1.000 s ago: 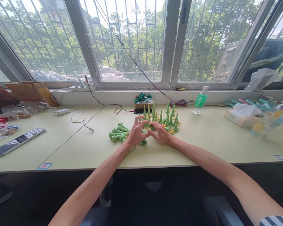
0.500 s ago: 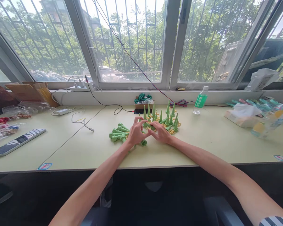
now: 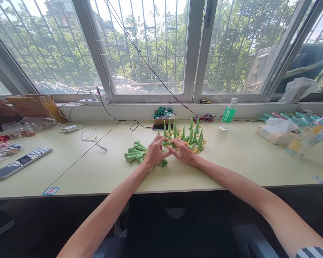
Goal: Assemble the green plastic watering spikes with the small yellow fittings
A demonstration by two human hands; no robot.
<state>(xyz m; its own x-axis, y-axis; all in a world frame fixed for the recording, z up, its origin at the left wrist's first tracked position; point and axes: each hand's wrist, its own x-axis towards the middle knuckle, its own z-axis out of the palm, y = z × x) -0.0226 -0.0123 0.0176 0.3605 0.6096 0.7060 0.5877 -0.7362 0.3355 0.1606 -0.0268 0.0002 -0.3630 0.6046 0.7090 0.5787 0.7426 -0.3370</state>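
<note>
My left hand (image 3: 156,149) and my right hand (image 3: 183,150) meet over the middle of the table, fingers curled and tips nearly touching. Between them they grip a green plastic watering spike (image 3: 173,145), mostly hidden by the fingers. Left of my left hand lies a fanned pile of green spikes (image 3: 134,154), with their wide ends pointing outward. A round, open-ended green piece (image 3: 164,163) rests just below the hands. Behind and beside my right hand, several pointed green spikes (image 3: 197,126) stand upright with yellow valve pieces (image 3: 196,150) around their bases.
A small box (image 3: 164,121) and a dark phone (image 3: 158,127) sit behind the spikes. To the right stand a water bottle (image 3: 228,115), a tissue box (image 3: 274,134) and a larger bottle (image 3: 309,139). Cables (image 3: 95,141) and another phone (image 3: 21,163) lie left.
Both hands stay in nearly the same place, with only slight finger movement; the left index finger has come down a little. The piles look the same.
</note>
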